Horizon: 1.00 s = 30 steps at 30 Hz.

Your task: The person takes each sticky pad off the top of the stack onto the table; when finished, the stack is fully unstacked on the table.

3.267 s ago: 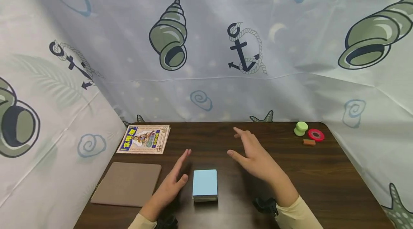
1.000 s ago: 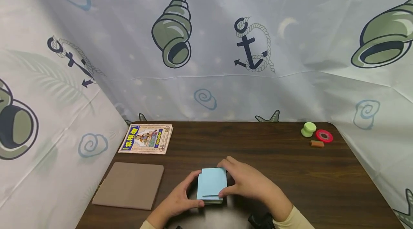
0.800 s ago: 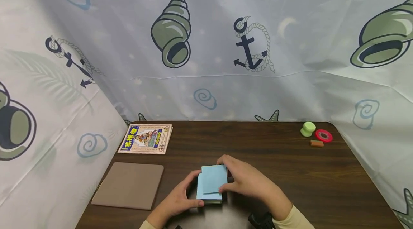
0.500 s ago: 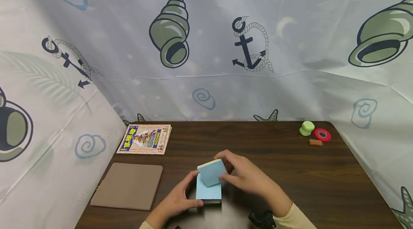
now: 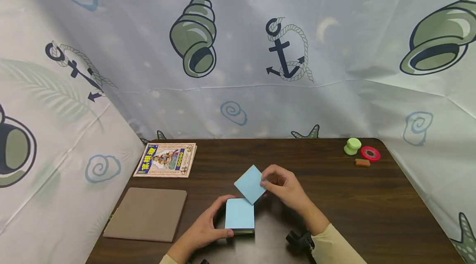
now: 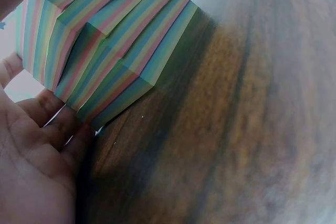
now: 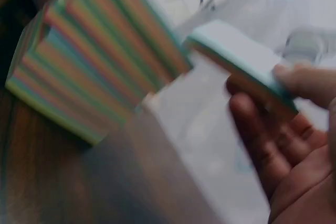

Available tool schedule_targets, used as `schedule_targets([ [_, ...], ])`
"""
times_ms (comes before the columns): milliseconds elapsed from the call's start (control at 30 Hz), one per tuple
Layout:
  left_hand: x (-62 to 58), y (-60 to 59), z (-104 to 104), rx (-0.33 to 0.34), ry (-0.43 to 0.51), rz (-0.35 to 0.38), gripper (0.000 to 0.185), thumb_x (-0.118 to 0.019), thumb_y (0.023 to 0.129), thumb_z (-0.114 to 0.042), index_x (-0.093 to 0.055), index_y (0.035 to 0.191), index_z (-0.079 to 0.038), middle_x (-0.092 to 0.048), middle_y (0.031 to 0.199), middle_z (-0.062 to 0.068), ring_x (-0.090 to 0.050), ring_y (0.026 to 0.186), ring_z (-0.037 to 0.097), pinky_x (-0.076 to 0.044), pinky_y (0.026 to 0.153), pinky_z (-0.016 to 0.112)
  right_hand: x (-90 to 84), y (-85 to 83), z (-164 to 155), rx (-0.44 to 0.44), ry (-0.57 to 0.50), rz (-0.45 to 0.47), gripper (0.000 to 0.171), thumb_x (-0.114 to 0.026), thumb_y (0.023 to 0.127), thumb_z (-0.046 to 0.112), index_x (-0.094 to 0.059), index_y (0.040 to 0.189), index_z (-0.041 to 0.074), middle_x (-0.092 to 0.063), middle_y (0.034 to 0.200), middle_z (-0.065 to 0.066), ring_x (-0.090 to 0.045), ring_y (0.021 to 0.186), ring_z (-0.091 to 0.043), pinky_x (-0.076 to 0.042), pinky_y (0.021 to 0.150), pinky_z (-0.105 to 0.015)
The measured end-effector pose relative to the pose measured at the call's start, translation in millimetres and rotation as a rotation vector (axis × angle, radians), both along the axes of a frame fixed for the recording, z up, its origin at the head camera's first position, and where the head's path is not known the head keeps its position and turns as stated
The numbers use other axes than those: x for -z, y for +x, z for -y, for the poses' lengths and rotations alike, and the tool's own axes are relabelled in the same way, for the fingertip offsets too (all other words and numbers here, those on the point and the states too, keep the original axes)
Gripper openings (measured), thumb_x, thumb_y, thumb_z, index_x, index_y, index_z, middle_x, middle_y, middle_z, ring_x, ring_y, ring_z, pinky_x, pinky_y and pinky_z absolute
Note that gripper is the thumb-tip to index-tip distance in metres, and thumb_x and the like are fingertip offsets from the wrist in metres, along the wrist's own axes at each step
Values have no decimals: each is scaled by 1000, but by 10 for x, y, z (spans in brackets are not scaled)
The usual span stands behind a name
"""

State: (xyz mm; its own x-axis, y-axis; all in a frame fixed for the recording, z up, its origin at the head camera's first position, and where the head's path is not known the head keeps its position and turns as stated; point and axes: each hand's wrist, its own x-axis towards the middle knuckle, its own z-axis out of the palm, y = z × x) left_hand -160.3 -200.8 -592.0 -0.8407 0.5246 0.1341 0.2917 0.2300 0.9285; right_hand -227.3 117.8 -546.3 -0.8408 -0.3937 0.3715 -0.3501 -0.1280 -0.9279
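Observation:
A tall stack of sticky note pads (image 5: 239,214), light blue on top, stands near the front middle of the table. My left hand (image 5: 204,229) grips it from the left, thumb at the front edge and fingers behind. Striped multicoloured edges of the stack (image 6: 121,40) fill the upper part of the left wrist view. Above and behind the stack, my right hand (image 5: 288,189) pinches one thin light blue sticky note pad (image 5: 250,184) by its right corner, turned like a diamond. In the right wrist view this pad (image 7: 236,51) is apart from the stack (image 7: 89,51).
On the left lie a grey-brown flat folder or notebook (image 5: 146,214) and, behind it, illustrated booklets (image 5: 165,160). At the back right are a light green knob-shaped piece (image 5: 352,146), a red ring-shaped roll (image 5: 370,153) and a small brown block (image 5: 362,162). A patterned curtain (image 5: 238,70) hangs behind the table.
Both hands came from apart to the stack. My right hand has lifted the top pad off, moving it back and turning it. My left hand keeps its grip on the stack.

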Motion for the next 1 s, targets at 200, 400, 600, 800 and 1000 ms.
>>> schedule_targets([
  [200,-6,-14,6,20,24,-29,91,-92,87,-14,-43,163,-12,-57,159,3,-48,147,9,-31,122,20,406,-210,-71,95,-207,228,22,-69,104,-2,-62,122,-14,-69,104,-1,-67,72,-17,-63,60,-36],
  [400,-28,-20,37,16,12,-36,90,-92,87,-16,-44,164,-14,-57,159,1,-48,147,9,-32,123,22,469,-379,-110,163,-244,314,38,-71,106,9,-60,135,-13,-63,109,-4,-63,83,-15,-63,65,-33],
  [600,-42,-16,66,10,15,-3,89,-91,87,-15,-45,163,-18,-57,159,0,-49,146,11,-32,123,21,445,-570,-57,146,-249,295,44,-70,106,7,-57,143,-12,-62,126,-7,-63,92,-15,-66,76,-38],
  [800,-13,-28,52,19,14,-21,89,-91,87,-15,-44,163,-18,-57,159,2,-49,146,11,-32,123,21,447,-826,44,151,-262,256,46,-72,103,3,-58,144,-12,-61,129,-12,-68,94,-15,-67,84,-39],
  [1000,33,-19,19,23,19,-38,89,-91,87,-13,-44,163,-15,-57,157,4,-50,145,11,-33,122,21,491,-1023,192,159,-245,241,46,-73,102,1,-60,145,-9,-62,138,-22,-74,98,-14,-66,88,-35],
])
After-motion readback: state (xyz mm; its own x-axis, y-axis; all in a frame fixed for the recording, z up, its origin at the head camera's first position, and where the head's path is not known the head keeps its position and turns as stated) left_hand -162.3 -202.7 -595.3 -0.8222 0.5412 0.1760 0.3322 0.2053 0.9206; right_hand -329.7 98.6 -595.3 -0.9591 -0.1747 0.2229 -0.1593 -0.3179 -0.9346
